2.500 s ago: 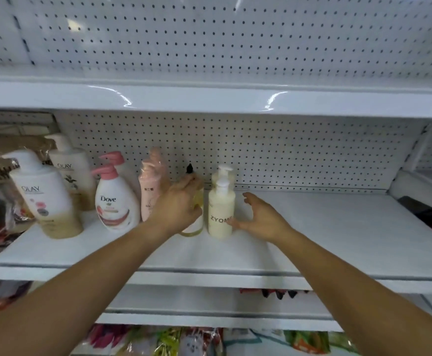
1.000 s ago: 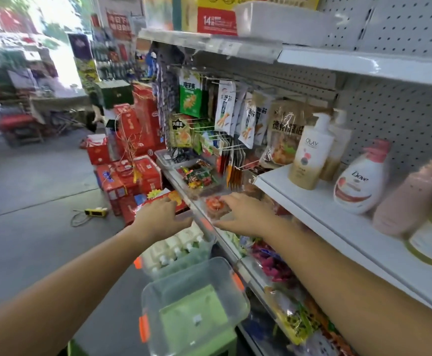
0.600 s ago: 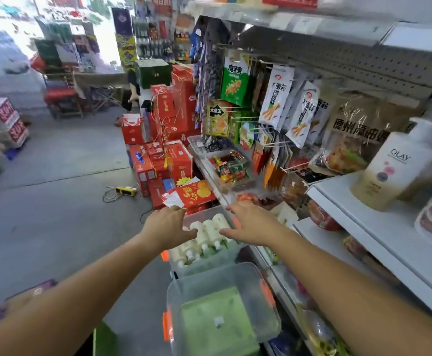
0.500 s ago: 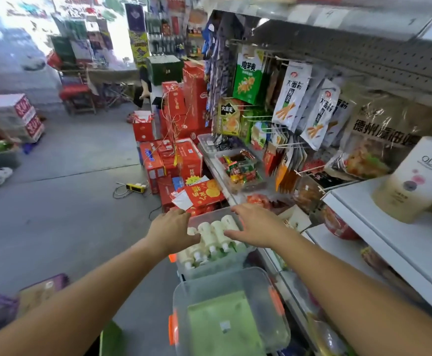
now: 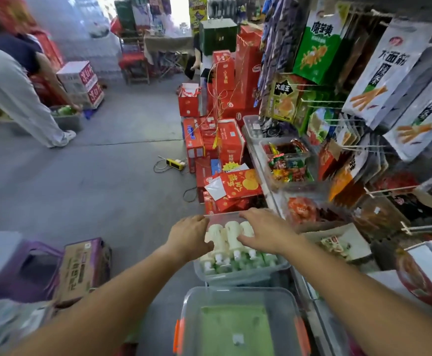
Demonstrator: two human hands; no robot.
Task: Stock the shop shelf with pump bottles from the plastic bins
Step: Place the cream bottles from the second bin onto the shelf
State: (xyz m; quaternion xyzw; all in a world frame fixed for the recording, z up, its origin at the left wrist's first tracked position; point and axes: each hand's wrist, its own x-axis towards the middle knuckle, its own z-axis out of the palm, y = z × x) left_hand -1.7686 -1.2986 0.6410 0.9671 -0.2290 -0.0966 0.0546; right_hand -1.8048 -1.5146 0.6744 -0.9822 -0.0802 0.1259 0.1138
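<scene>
both hands outstretched, fingers loosely spread

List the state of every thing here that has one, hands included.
Left hand: open, over the bottles, nothing in its grip.
Right hand: open, spread on the bottles.
Far bin: lidless, full of bottles.
Pump bottles: lying down, packed side by side.
Near bin: lid on.
</scene>
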